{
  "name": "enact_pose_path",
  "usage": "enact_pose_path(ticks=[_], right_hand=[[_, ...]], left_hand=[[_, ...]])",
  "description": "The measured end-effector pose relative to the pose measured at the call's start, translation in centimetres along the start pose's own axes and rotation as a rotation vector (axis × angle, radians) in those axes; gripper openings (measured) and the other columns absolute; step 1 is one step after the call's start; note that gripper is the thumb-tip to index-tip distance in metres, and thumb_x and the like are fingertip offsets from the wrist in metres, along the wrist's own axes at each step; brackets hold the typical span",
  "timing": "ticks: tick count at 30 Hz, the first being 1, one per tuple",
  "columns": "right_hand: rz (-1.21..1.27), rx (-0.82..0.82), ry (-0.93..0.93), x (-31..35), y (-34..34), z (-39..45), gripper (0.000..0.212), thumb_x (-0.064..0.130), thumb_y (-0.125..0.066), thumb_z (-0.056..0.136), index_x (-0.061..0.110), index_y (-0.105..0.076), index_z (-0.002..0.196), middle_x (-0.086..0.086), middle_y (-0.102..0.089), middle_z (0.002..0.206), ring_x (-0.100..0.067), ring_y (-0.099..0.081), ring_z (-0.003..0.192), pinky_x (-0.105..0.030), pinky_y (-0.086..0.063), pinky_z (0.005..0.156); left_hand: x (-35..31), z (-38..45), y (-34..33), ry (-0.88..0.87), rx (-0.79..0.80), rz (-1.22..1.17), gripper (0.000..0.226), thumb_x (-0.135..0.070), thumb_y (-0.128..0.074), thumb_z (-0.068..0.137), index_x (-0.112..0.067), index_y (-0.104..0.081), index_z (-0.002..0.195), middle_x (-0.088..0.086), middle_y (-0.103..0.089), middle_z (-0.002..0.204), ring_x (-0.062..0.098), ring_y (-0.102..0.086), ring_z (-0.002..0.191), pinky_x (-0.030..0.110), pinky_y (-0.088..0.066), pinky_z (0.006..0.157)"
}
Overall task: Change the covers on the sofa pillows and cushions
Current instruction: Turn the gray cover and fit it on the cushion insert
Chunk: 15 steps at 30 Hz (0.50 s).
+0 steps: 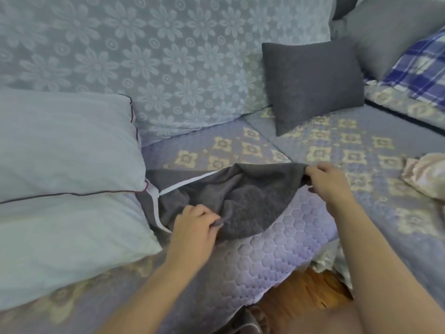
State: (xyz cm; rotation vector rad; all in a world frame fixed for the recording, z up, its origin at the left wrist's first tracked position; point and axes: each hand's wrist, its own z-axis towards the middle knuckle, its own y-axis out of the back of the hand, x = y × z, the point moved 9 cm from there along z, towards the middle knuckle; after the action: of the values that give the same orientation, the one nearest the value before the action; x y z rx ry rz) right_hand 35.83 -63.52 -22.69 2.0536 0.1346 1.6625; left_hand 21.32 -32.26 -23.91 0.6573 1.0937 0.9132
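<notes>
Sofa seat (284, 256): both hands' fingers (218, 222) pinch grey cover (243, 198) edges.

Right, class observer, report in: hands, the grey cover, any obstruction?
Left hand and right hand both pinching the grey cover. Cover empty, flat on the sofa seat. Bare pillow overlapping its zip end.
</notes>
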Motion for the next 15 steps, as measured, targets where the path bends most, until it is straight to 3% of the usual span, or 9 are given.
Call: enact_pose_path(ticks=[2,3,5,6,8,10,11,13,15], right_hand=[[0.093,-0.138,-0.011,0.2,2.5,0.4,0.019,0.023,-0.055,0.093,0.005,-0.06,0.092,-0.019,-0.061,0.087,-0.027,-0.056,0.075,-0.041,-0.049,0.069],[0.023,-0.221,-0.001,0.4,4.1,0.7,0.019,0.024,-0.054,0.095,0.008,-0.062,0.101,-0.022,-0.063,0.098,-0.029,-0.06,0.083,-0.043,-0.05,0.074],[-0.246,-0.281,0.097,2.6,5.7,-0.3,0.038,0.024,-0.055,0.097,0.02,-0.054,0.134,-0.019,-0.055,0.133,-0.034,-0.055,0.116,-0.044,-0.046,0.096],[-0.258,-0.217,0.227,4.7,5.1,-1.4,0.052,0.024,-0.058,0.097,0.025,-0.044,0.146,-0.012,-0.046,0.145,-0.028,-0.049,0.128,-0.04,-0.042,0.105],[-0.058,0.111,0.578,10.7,1.3,-6.3,0.064,0.023,-0.066,0.094,0.037,-0.036,0.15,0.004,-0.047,0.147,-0.009,-0.046,0.133,-0.025,-0.037,0.11],[-0.024,0.398,0.738,13.9,-2.5,-11.1,0.052,0.011,-0.064,0.096,0.041,-0.049,0.137,0.01,-0.063,0.128,0.004,-0.056,0.12,-0.012,-0.042,0.099],[-0.036,0.382,0.74,13.8,-3.1,-11.2,0.041,0.005,-0.059,0.097,0.036,-0.058,0.125,0.012,-0.069,0.113,0.007,-0.061,0.107,-0.01,-0.045,0.089],[-0.026,0.113,0.614,12.1,-1.5,-8.2,0.023,0.003,-0.052,0.099,0.021,-0.065,0.103,0.007,-0.067,0.089,-0.002,-0.063,0.089,-0.018,-0.043,0.071],[0.123,-0.095,0.299,7.6,1.4,-4.1,0.018,0.007,-0.048,0.099,0.017,-0.062,0.102,-0.005,-0.064,0.093,-0.024,-0.062,0.097,-0.03,-0.047,0.074]], left_hand=[[-0.2,2.9,3.6,0.054,-0.148,-0.019,0.012,-0.027,-0.07,0.093,-0.019,-0.077,0.097,-0.005,-0.058,0.089,0.022,-0.056,0.09,0.037,-0.045,0.078],[-0.2,4.5,6.1,0.14,-0.22,-0.105,0.016,-0.03,-0.067,0.095,-0.017,-0.076,0.09,-0.005,-0.057,0.084,0.019,-0.054,0.086,0.033,-0.04,0.076],[-2.0,7.4,10.2,0.23,-0.233,-0.242,0.029,-0.038,-0.063,0.096,-0.016,-0.067,0.077,-0.006,-0.058,0.076,0.014,-0.054,0.077,0.029,-0.034,0.067],[-4.1,8.8,11.3,0.191,-0.172,-0.247,0.032,-0.039,-0.062,0.096,-0.019,-0.063,0.071,-0.008,-0.059,0.07,0.009,-0.054,0.071,0.026,-0.034,0.063],[-10.0,10.5,11.3,0.026,0.028,-0.326,0.031,-0.035,-0.066,0.094,-0.024,-0.059,0.066,-0.014,-0.06,0.059,-0.001,-0.053,0.06,0.018,-0.036,0.059],[-13.5,10.8,10.0,-0.067,0.153,-0.555,0.01,-0.026,-0.069,0.094,-0.032,-0.068,0.086,-0.015,-0.066,0.066,-0.002,-0.059,0.063,0.017,-0.045,0.064],[-13.2,11.0,9.1,-0.043,0.155,-0.634,0.011,-0.025,-0.068,0.095,-0.032,-0.068,0.103,-0.012,-0.07,0.077,-0.001,-0.063,0.071,0.017,-0.047,0.07],[-9.0,10.3,5.8,0.135,0.162,-0.633,0.032,-0.031,-0.062,0.098,-0.032,-0.056,0.129,-0.011,-0.067,0.101,0.004,-0.063,0.091,0.021,-0.048,0.081],[-2.6,7.4,2.1,0.245,0.2,-0.153,0.042,-0.037,-0.058,0.098,-0.028,-0.048,0.138,-0.003,-0.059,0.12,0.019,-0.058,0.111,0.037,-0.051,0.091]])
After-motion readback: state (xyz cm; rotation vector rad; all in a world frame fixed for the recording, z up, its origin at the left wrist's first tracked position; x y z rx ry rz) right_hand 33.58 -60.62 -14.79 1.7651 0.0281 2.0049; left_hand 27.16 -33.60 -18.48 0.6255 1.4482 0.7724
